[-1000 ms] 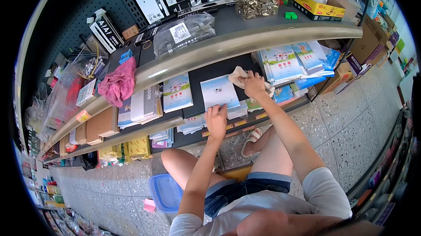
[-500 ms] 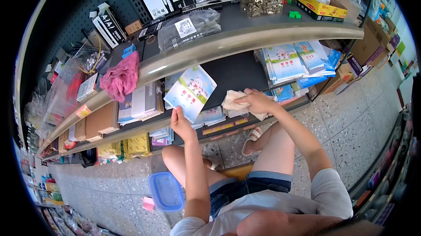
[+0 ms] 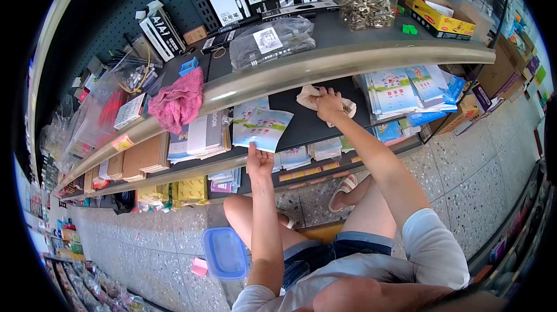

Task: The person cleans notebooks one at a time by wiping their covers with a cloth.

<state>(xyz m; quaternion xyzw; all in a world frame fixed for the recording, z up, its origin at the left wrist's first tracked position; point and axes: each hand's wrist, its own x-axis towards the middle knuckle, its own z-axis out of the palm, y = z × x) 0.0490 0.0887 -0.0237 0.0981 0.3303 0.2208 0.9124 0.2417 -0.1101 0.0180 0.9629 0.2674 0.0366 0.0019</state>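
My left hand (image 3: 260, 160) pinches the lower edge of a thin exercise book (image 3: 262, 130) with a blue and green cartoon cover. The book lies at the shelf's front, partly over another similar exercise book (image 3: 250, 106). On the dark lower shelf (image 3: 307, 126), my right hand (image 3: 331, 105) presses a cream cloth (image 3: 307, 97), its fingers over the fabric. Stacked exercise books (image 3: 390, 93) lie to the right of that hand. A bundle of grey-white notebooks (image 3: 207, 133) stands left of the held book.
A pink cloth (image 3: 177, 100) hangs over the upper shelf's edge (image 3: 348, 61). Above are a plastic-wrapped bag (image 3: 271, 42), a clear box of metal clips (image 3: 368, 10) and a yellow box (image 3: 440, 17). A blue basin (image 3: 225, 253) sits on the floor.
My left hand has lowered the exercise book from a raised, tilted position toward the shelf. My right hand has moved the cloth from the shelf's front edge farther back onto its surface.
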